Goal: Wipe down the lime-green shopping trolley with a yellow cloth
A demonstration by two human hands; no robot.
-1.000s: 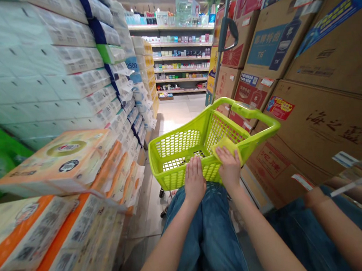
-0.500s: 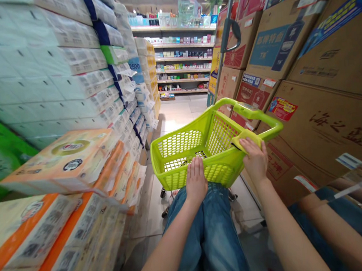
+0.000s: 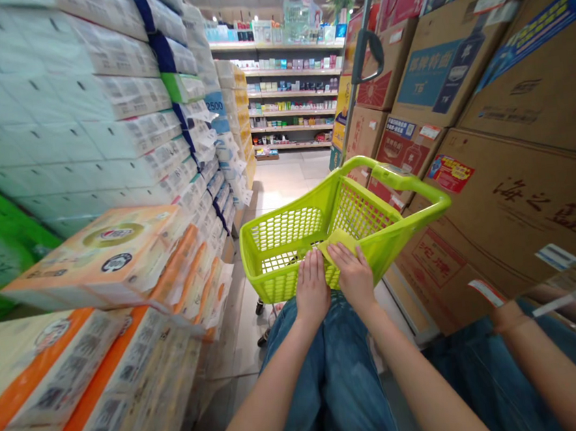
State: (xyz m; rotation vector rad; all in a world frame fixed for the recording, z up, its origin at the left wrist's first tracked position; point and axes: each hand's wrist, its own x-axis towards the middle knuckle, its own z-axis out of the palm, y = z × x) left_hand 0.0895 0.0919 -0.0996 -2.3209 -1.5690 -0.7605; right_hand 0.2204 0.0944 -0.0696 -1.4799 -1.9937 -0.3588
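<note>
A lime-green shopping cart (image 3: 375,261) with a perforated plastic basket stands in front of my legs. My left hand (image 3: 312,285) rests over its near rim, fingers together and hooked over the edge, thumb side hidden. Just right of it, my right hand (image 3: 353,270) presses a yellow cloth (image 3: 336,239) onto the same rim. The cloth spreads under its fingers and over the edge. The two hands almost touch. Inside the basket, its slotted floor shows. The cart's handle (image 3: 419,188) rises at the right, apart from both hands.
Stacked tissue packs (image 3: 102,111) line the left side, with orange packs (image 3: 106,245) low and close. Cardboard cartons (image 3: 532,183) wall the right. A metal post with a grey handle (image 3: 370,56) stands before them. Shelves of goods (image 3: 290,95) cross the aisle's end.
My right hand has slid the yellow cloth left along the near rim, from the corner by the handle to beside my left hand. The left hand and cart have hardly moved.
</note>
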